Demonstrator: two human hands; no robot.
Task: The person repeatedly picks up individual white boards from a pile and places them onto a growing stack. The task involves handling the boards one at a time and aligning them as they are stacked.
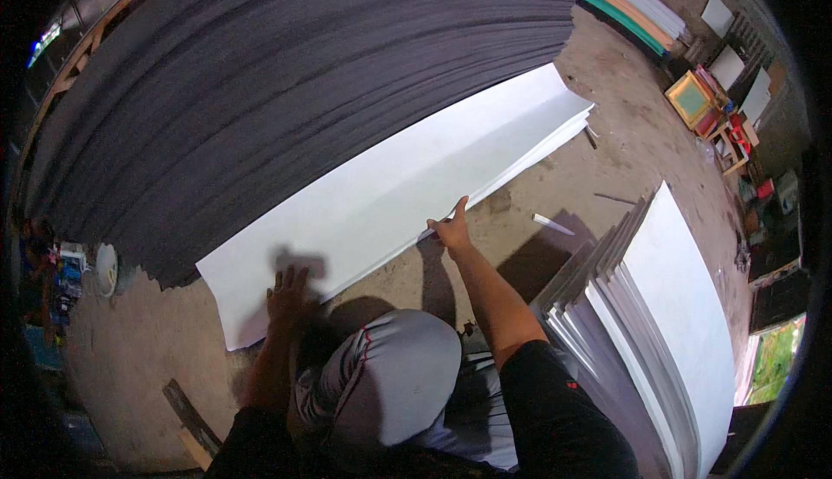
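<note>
A long white sheet [364, 197] lies in front of me, its far right end curving up and several layers showing along its near edge. My left hand [289, 301] is on the near left part of this sheet, palm down with fingers spread and open. At the middle of the near edge, my right hand [451, 228] grips the sheet's border. Its thumb and forefinger show; the other fingers are partly hidden at the edge. My bent knee [403, 375] in grey trousers is between my arms.
Behind the white sheet rises a big stack of dark grey sheets [286, 89]. A pile of white and grey sheets [676, 306] leans at my right. A white strip [553, 224] lies on the concrete floor [607, 145]. Framed pieces [691, 98] stand far right; a wooden stick [192, 417] lies lower left.
</note>
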